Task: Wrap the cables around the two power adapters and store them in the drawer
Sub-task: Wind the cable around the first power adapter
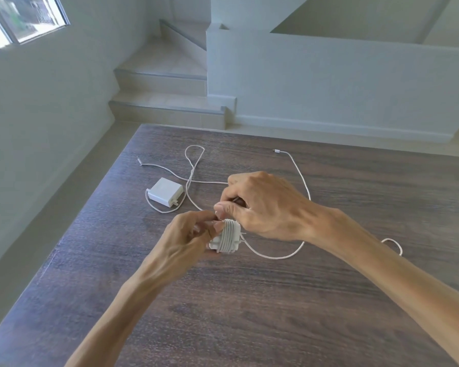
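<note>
The room has pale walls, a window [24, 17] high on the far left, and tiled stairs [162, 99] rising beyond the desk beside a low white wall [329, 83]. The desk [249, 313] is a dark wood-grain surface filling the lower part of the view. Above its middle, the right hand [263, 205] curls its fingers and thumb round a white cable [300, 181], pinching it just over a white adapter [227, 238] already ringed with several turns. The left hand [194, 239] grips that adapter from the left. The loose cable loops away to the right, its plug [277, 150] lying toward the desk's far edge. A second adapter [165, 192] rests on the desk left of the hands, its own cable [194, 165] sprawled unwound behind it.
</note>
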